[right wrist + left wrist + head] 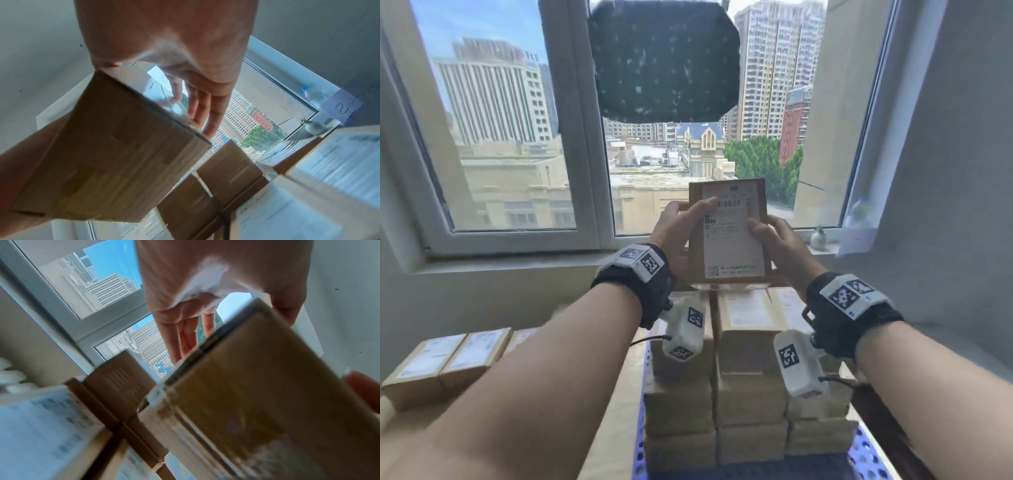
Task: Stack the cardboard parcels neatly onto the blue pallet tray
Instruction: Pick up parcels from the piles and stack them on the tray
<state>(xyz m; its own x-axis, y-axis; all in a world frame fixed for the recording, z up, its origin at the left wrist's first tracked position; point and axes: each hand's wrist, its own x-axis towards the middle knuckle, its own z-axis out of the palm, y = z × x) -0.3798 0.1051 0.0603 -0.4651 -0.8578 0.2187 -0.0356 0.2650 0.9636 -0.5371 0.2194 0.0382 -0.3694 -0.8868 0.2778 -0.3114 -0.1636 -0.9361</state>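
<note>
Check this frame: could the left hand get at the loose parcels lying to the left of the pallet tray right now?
Probably not at once. The left hand grips the labelled parcel together with the right hand, above the stack. The path to the loose parcels looks free, but that hand is occupied.

1. Both bare forearms reach forward and up, each wrist strapped with a dark band.
2. The left hand point(681, 229) and right hand point(779, 240) clasp opposite edges of a cardboard parcel point(729, 233), thumbs across its face.
</note>
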